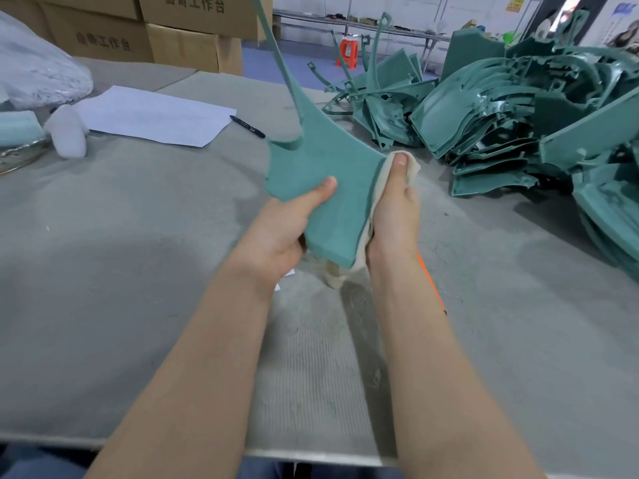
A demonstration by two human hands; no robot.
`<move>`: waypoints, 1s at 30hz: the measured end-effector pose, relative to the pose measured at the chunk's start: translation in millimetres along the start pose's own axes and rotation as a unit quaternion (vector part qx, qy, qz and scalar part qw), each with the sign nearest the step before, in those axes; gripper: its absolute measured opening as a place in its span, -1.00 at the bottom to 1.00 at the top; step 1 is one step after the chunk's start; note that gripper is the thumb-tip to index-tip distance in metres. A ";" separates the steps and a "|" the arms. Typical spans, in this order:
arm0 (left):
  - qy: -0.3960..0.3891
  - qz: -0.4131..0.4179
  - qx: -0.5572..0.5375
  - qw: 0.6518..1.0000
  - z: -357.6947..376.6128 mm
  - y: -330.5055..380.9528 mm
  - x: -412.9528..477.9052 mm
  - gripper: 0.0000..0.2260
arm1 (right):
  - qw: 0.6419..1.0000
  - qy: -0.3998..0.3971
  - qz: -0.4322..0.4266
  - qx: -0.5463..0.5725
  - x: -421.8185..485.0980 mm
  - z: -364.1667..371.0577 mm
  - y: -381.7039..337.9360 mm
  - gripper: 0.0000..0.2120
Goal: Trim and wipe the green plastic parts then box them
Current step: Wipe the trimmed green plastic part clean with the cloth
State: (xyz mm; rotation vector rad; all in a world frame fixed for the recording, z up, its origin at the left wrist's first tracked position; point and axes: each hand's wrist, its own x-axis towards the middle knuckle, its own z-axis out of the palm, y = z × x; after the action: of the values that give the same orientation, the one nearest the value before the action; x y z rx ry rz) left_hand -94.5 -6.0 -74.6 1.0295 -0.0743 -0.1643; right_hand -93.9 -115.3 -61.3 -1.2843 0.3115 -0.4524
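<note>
A flat green plastic part (321, 174) with a long thin arm rising toward the top of the view is held above the table's middle. My left hand (287, 226) grips its lower left edge, thumb lying on the top face. My right hand (394, 209) holds a cream cloth (366, 236) wrapped over the part's right edge, thumb pressing the cloth near the upper corner. The cloth's tail hangs below the part. A large heap of similar green parts (518, 115) lies at the right.
The grey felt-covered table (138, 254) carries a white paper sheet (152, 115) and a black marker (247, 126) at the left. Cardboard boxes (155, 32) stand behind. A plastic bag (34, 67) and white foam piece (67, 134) sit far left. An orange tool (430, 281) lies beside my right forearm.
</note>
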 end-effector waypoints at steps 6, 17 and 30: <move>0.077 0.049 -0.052 0.994 5.7 4.8 0.7 -0.75 | 0.997 -0.042 0.007 -0.064 -11.5 10.9 5.8 -0.55; 0.225 0.107 -0.234 0.940 -29.2 20.8 8.7 -0.79 | 0.907 -0.313 -0.116 -0.258 -45.4 31.3 14.0 -0.51; 0.177 0.118 -0.036 0.976 -0.1 6.3 6.9 -0.72 | 0.954 -0.207 0.001 -0.215 -5.1 2.1 6.1 -0.72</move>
State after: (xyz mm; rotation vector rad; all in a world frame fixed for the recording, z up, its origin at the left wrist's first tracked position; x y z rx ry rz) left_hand -87.0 -3.9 -69.3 0.9565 0.1321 0.2331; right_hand -96.5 -109.8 -66.8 -1.7654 0.0536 -0.1019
